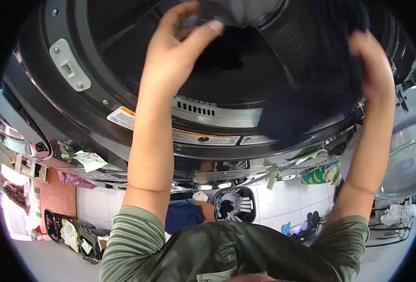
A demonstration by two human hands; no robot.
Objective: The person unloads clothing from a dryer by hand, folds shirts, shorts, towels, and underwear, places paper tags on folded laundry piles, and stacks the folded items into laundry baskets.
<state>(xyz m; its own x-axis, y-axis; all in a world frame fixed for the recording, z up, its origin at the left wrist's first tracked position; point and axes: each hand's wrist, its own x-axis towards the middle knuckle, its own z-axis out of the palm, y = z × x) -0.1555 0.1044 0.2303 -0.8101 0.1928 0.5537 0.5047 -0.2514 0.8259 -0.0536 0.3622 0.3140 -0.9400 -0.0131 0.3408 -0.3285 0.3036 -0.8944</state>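
Both arms reach into the open drum of a dark front-loading machine (137, 110). My left hand (189, 30) is raised at the upper middle, its thumb and fingers apart and curved, with nothing visible between them. At the upper right my right hand (370, 61) is closed at the edge of a dark navy cloth (302, 103), which hangs down across the drum opening. Motion blurs this hand and part of the cloth. Something black (222, 51), hard to make out, lies deeper in the drum.
The open round door (403, 160) is at the right. Below on the tiled floor are a black basket (251, 202) with clothes, a pile of dark blue cloth (182, 217), and more filled baskets (53, 225) at the left. Dark footwear (312, 221) lies at the lower right.
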